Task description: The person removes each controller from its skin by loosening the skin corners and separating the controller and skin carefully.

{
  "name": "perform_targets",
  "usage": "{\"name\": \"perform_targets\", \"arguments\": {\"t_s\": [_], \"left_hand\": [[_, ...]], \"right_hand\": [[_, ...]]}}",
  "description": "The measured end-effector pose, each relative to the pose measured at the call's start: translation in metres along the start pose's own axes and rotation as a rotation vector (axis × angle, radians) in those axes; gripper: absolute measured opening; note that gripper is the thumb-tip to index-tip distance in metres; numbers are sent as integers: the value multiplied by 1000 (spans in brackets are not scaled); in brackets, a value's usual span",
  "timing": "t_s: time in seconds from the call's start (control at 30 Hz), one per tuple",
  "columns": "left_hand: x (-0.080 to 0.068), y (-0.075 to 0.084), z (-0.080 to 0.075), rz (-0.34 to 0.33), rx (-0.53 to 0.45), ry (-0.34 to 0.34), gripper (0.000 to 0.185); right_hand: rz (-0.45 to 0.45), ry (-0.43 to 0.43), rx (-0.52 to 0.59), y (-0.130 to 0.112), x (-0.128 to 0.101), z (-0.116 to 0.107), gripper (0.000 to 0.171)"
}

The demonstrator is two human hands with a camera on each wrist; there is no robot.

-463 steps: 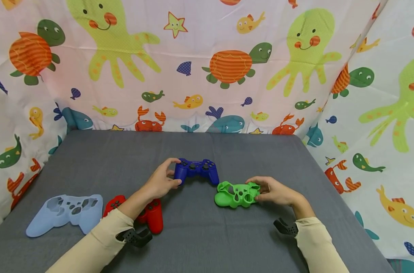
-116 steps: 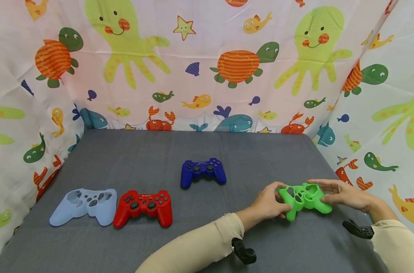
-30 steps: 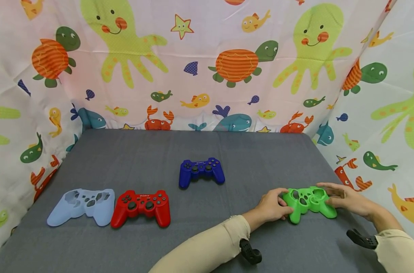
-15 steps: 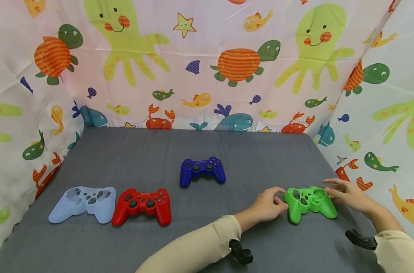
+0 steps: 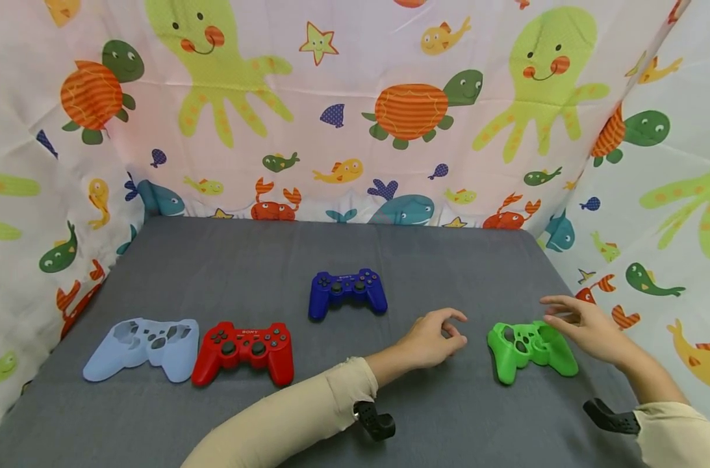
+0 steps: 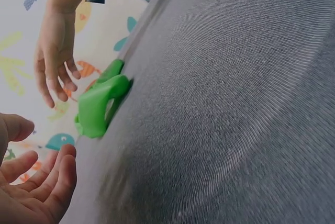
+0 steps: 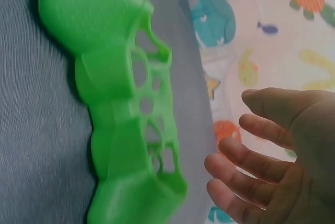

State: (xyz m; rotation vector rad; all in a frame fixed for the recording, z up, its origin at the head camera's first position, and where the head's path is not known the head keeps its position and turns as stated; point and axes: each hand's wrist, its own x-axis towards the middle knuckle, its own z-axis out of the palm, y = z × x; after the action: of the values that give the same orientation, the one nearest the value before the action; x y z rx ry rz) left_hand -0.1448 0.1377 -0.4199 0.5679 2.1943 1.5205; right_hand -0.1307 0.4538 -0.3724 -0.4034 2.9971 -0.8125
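Far off to the left of both hands lie a pale blue cover [image 5: 141, 348] and a red pad [image 5: 243, 351]; a blue pad [image 5: 347, 292] sits just beyond the left hand [image 5: 433, 338]. That hand hangs loosely curled, empty. The green cover [image 5: 532, 349] lies between the hands on the table [image 5: 226, 260], touched by neither. The right hand [image 5: 583, 325] hovers open beside it. The cover looks just set down; next likely comes a reach for a pad.

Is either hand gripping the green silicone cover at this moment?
No: in the head view the green cover lies alone on the grey mat, with the left hand and right hand open beside it.
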Motion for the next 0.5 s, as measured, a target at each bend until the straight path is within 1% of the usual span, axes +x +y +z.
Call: {"name": "perform_targets", "arguments": {"t_s": [0.17,0.27,0.5], "left_hand": [[-4,-2,-10,13,8,-6,33],[-7,-4,-17,15,11,-10,33],[-12,-11,-33,13,-14,-6,32]], "right_hand": [[-46,-5,20,-16,6,5,35],[-71,-5,12,-24,10,9,34],[-127,-30,29,-41,18,21,34]]}}
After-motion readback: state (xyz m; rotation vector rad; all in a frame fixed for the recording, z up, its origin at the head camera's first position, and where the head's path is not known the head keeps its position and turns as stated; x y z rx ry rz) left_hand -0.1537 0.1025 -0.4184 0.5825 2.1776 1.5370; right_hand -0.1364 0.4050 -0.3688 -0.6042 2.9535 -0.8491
